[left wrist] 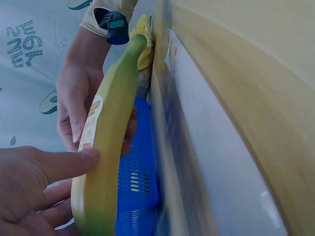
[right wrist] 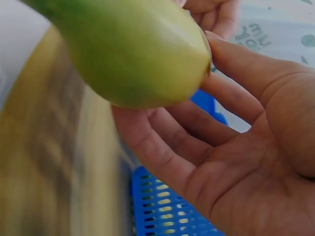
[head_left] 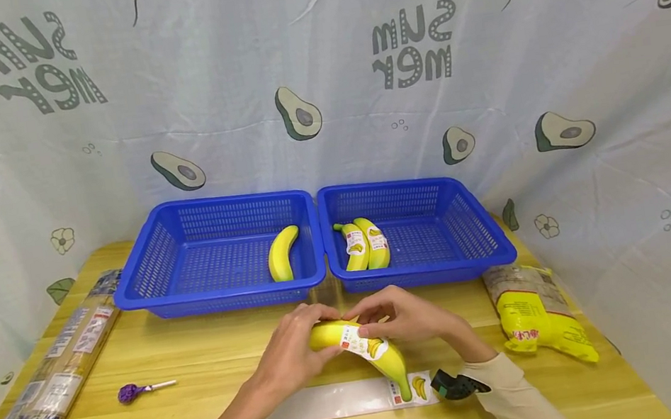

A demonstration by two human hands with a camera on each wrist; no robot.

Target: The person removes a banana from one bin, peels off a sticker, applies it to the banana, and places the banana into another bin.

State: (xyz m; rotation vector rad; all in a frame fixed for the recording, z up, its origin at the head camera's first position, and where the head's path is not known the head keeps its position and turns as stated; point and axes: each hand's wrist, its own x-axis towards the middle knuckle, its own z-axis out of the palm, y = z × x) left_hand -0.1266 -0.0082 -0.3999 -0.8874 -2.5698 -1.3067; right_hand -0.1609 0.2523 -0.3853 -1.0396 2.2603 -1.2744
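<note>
Gripped by left hand [head_left: 291, 353] and right hand [head_left: 407, 315], the banana [head_left: 392, 363] between them seems light, bruisable, best held mid-body.

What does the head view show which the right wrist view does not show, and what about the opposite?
Only the head view shows the purple lollipop, the long package and the yellow package. Only the right wrist view shows the palm of the right hand. Both show the held banana, the right hand, the left hand, a blue basket and patterned curtain.
</note>
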